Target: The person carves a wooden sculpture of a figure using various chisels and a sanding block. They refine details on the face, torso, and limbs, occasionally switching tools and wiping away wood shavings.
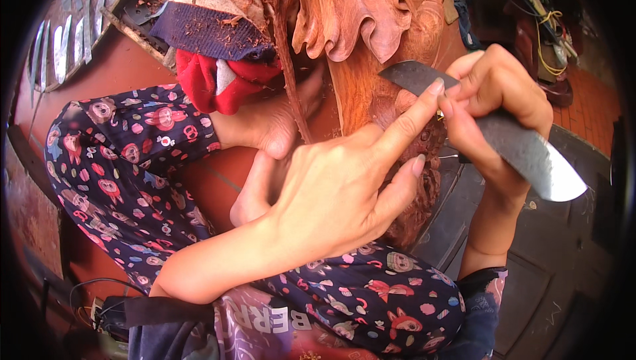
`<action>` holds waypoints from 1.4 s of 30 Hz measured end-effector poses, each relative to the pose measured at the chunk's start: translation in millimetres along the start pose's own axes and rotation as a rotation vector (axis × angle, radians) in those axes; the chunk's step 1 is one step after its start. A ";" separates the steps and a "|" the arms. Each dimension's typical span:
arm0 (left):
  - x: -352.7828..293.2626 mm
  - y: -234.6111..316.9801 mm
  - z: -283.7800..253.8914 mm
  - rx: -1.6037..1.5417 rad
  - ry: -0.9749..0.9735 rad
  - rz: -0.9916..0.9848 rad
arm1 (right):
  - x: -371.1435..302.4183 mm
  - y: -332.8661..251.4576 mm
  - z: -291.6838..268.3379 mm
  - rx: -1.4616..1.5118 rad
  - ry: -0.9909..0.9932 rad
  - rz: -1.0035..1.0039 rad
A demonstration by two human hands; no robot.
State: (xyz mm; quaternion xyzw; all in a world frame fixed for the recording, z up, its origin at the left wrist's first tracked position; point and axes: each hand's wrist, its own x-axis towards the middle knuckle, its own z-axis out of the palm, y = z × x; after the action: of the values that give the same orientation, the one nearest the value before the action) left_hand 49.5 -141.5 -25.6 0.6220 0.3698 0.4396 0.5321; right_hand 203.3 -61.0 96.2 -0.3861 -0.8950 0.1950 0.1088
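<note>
My right hand (507, 91) grips a curved flat steel scraper blade (553, 169), dark along its length and shiny at its lower right end. The far tip of the blade sticks out past the thumb and fingers. My left hand (338, 184) reaches across with index finger and thumb stretched out. Its index fingertip meets the blade beside the right fingertips; the other left fingers are partly hidden. Behind and below the hands lies a reddish-brown wood carving (358, 12) with flowing folds and a rougher, knobbly lower part.
A cloth bundle (222, 32), beige, navy and red, lies by my bare foot (265, 131), sprinkled with shavings. Several metal blades (66, 42) lie at far left beside a wooden tray (132, 34). Tangled cables (550, 22) are at far right. My legs (126, 168) are folded on the tiles.
</note>
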 end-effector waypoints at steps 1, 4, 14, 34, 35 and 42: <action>2.0 0.3 -3.9 0.006 0.006 -0.002 | 2.8 -1.7 4.4 0.012 0.038 0.011; 6.1 -1.6 -10.7 0.035 0.017 -0.014 | 0.0 2.2 24.9 -0.012 0.234 -0.060; -0.9 -9.7 -4.9 0.006 -0.001 -0.032 | 0.5 -1.2 22.4 -0.106 0.133 -0.093; -19.2 -18.3 3.1 -0.197 -0.025 -0.023 | -5.1 -29.7 25.9 -0.157 -0.001 0.088; -21.2 -21.9 7.5 -0.189 0.012 0.008 | -3.8 -32.0 23.3 -0.154 -0.042 0.117; -18.6 -25.5 8.1 -0.175 0.029 0.020 | 3.4 -30.4 22.0 -0.166 -0.057 0.089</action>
State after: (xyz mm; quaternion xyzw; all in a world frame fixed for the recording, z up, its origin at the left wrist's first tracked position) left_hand 51.0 -157.4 -54.0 0.5704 0.3312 0.4845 0.5747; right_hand 173.7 -83.3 89.6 -0.4275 -0.8927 0.1359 0.0422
